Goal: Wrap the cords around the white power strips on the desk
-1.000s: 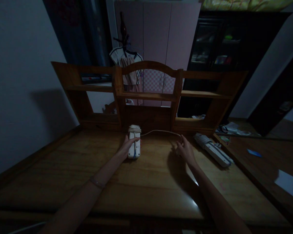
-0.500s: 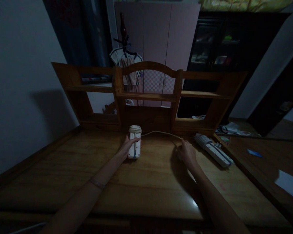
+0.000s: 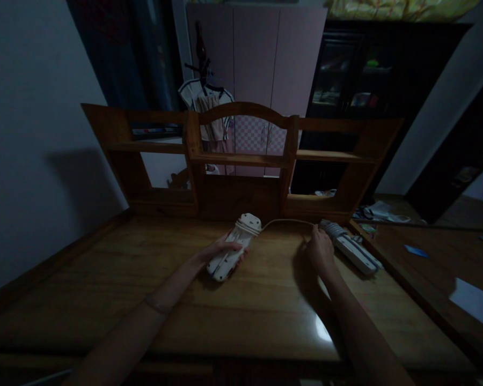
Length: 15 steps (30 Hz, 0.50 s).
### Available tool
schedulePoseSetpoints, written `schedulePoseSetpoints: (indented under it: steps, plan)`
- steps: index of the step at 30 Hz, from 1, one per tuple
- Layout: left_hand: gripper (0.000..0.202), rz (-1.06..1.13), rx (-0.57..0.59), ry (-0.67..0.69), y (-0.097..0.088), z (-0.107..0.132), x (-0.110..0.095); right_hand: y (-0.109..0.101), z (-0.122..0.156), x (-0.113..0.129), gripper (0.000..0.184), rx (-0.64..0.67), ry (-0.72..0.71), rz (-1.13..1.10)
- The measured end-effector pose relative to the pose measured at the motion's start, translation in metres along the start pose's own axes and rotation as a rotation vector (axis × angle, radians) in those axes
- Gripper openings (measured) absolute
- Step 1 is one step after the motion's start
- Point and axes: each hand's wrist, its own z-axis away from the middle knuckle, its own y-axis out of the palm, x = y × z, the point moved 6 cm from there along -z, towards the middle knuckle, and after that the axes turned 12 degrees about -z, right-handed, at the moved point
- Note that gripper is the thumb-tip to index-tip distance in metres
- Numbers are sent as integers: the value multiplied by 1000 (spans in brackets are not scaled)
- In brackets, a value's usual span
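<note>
My left hand (image 3: pixel 224 251) is wrapped round a white power strip (image 3: pixel 234 249), thumb on top, holding it tilted with its far end to the right. Several turns of cord circle that far end. From there the pale cord (image 3: pixel 286 220) runs in a low arch to my right hand (image 3: pixel 321 247), whose fingers are closed on it. Just right of that hand, a second white power strip (image 3: pixel 356 253) lies on the wooden desk (image 3: pixel 153 300), grey cord coiled round its far end.
A wooden shelf unit (image 3: pixel 241 158) lines the desk's back edge. A wall (image 3: pixel 32 177) stands at the left. On the lower surface to the right lie a blue packet (image 3: pixel 416 251) and a white sheet of paper (image 3: pixel 477 303).
The held power strip has turned clockwise, its far end swinging right. My right hand has moved right and slightly away with the cord, closer to the second strip.
</note>
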Motion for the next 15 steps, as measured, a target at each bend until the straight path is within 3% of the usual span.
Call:
schedulePoseSetpoints:
  steps: [5, 10, 15]
  plan:
    - [55, -14, 164, 74, 29, 8, -11, 2, 0, 3, 51, 9, -16, 47]
    - [69, -28, 249, 67, 40, 11, -13, 5, 4, 4, 52, -24, -27, 82]
    - [53, 38, 268, 48, 35, 16, -10, 1, 1, 17, 48, -90, -98, -98]
